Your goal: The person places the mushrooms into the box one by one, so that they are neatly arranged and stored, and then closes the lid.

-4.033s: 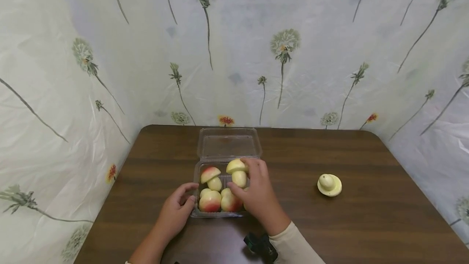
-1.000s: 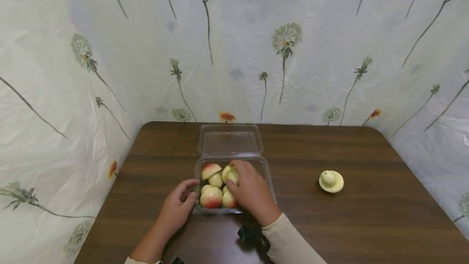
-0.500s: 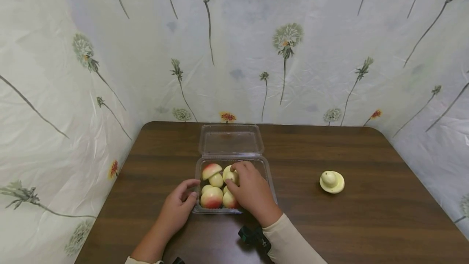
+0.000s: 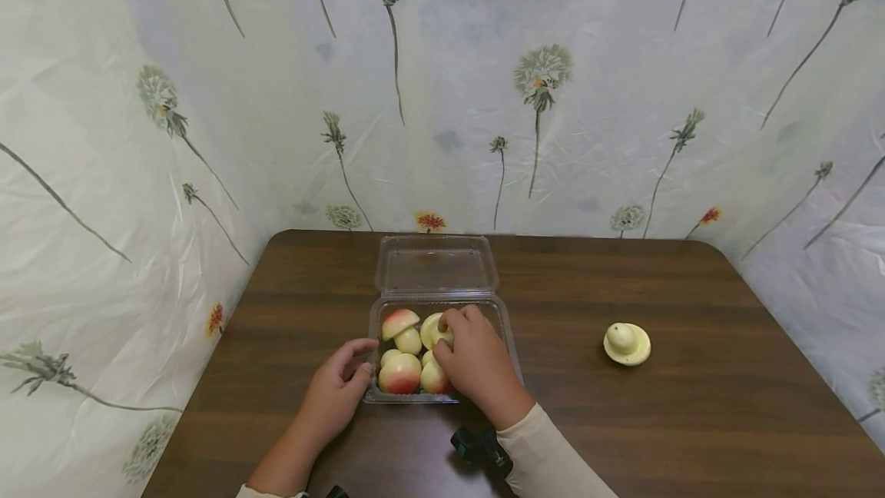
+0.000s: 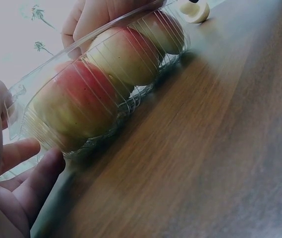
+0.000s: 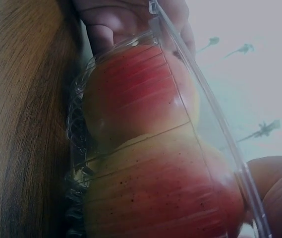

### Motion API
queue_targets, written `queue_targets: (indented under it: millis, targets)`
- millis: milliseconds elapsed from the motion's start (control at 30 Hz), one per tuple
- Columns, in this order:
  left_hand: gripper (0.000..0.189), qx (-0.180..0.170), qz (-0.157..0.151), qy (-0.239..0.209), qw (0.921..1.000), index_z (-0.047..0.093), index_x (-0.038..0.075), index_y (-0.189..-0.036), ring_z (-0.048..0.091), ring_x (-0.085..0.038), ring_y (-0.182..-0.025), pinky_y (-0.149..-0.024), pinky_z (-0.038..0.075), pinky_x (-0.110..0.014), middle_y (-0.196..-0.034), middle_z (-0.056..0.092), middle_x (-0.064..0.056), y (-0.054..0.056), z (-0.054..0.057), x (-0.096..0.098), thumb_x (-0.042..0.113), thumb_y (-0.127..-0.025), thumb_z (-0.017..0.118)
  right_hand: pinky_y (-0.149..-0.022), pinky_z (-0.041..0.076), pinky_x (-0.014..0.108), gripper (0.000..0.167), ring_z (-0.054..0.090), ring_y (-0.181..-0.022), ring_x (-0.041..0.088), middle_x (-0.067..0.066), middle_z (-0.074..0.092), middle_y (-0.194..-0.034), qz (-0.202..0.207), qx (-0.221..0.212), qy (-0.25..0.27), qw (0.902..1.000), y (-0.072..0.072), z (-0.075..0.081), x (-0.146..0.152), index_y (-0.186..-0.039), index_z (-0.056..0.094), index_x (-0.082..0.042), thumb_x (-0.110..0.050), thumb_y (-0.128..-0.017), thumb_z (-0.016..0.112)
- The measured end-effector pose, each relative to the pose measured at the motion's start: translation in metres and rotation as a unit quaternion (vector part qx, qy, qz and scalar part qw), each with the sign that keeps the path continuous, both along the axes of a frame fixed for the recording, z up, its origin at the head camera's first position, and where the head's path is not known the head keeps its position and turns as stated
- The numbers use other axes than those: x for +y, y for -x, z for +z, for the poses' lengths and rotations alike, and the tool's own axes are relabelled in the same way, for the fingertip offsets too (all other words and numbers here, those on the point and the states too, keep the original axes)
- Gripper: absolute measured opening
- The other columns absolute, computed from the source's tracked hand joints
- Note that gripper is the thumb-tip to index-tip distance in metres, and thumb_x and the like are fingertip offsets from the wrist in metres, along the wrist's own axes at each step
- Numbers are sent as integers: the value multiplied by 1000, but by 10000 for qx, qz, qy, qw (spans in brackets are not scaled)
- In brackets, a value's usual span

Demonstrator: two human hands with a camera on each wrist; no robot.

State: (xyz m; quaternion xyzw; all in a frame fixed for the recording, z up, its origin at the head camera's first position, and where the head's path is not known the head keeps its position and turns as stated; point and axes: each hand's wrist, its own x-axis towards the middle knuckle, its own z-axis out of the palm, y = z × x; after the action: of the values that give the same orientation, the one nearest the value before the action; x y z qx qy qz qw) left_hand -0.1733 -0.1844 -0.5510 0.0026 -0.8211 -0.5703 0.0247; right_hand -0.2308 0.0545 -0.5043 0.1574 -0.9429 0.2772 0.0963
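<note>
A clear plastic clamshell box [image 4: 510,338] holds several toy mushrooms in two rows. My left hand [image 4: 337,386] rests fingertips and thumb against the box's left end; the left wrist view has these fingertips [image 5: 22,149] at the corner. Inside the box, my right hand [image 4: 477,360] pinches a pale yellow mushroom [image 4: 430,331] in the back row, its cap turned left. Left of that lies a mushroom with a red-tinged cap [image 4: 401,323]. The front row has red-and-yellow caps, including the left one [image 4: 399,376]; my right hand covers part of this row in the head view.
The box's lid [image 4: 437,266] lies open toward the back of the brown wooden table [image 4: 567,283]. Another pale yellow mushroom [image 4: 627,344] lies cap-down on the table at the right. Flower-print sheeting [image 4: 442,98] stands behind the table and at both sides.
Over four seconds, the pale mushroom has gone lower into the back row and turned from upright to lying. Just now my right fingers shift slightly right, showing more of it. My left hand stays put.
</note>
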Motion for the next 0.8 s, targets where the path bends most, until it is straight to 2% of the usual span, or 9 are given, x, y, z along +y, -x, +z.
queue_targets:
  millis: [233, 333, 600, 800]
  targets:
    - [35, -3, -14, -21, 10000, 66, 23, -133, 69, -14, -101, -79, 54, -27, -127, 71, -2, 0, 0, 0, 8, -102, 62, -68, 49, 35, 11, 53, -75, 18, 2, 57, -89, 31, 266, -113, 9996, 1, -1, -1, -86, 68, -17, -24, -93, 68]
    - [35, -11, -7, 2, 10000, 66, 23, -133, 69, -13, -99, -79, 53, -26, -126, 71, -2, 0, 1, 0, 8, -102, 62, -68, 49, 34, 14, 53, -74, 17, 1, 58, -86, 6, 368, -178, 9992, 0, 0, -1, -81, 69, -17, -23, -94, 67]
    - [35, -33, -18, 13, 10000, 66, 23, -133, 68, -12, -98, -79, 53, -27, -125, 71, -3, -1, 3, 0, 8, -102, 62, -54, 42, 32, 27, 48, -59, 18, 1, 53, -72, -40, 742, -630, 9952, -5, 0, -3, -67, 61, -17, -23, -92, 70]
    - [34, 22, -44, 32, 10000, 66, 22, -133, 69, -12, -100, -80, 53, -27, -126, 71, -4, -1, 3, 1, 8, -102, 61, -53, 40, 33, 36, 49, -57, 20, -2, 50, -64, -121, 751, -589, 9954, -5, 1, -1, -61, 53, -19, -22, -94, 67]
